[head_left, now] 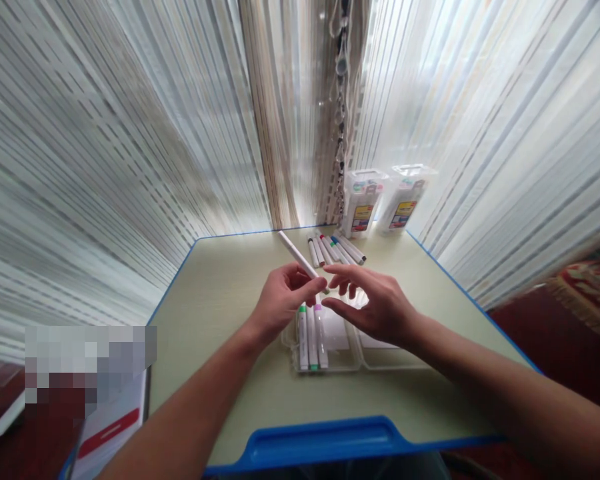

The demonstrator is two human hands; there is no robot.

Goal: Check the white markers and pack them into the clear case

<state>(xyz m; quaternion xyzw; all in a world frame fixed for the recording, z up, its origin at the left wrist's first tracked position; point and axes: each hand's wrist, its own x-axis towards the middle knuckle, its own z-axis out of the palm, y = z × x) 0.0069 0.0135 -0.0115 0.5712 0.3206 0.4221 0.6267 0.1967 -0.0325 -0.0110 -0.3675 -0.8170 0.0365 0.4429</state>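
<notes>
Tabletop (220, 280): two boxes (363, 203), three cased markers (311, 340); left hand (280, 301) grips white marker (295, 253).

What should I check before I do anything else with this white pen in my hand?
1. Grip: ok, the left hand is closed round the near end of the white pen.
2. Other hand free: ok, the right hand is open and holds nothing.
3. Lid: ok, the clear case lies open under both hands.
4. Room inside: ok, the stored pens fill only its left side.
5. Cap on the held pen: cannot tell.
6. Spares: ok, the loose pens lie bunched on the far side of the table.
</notes>
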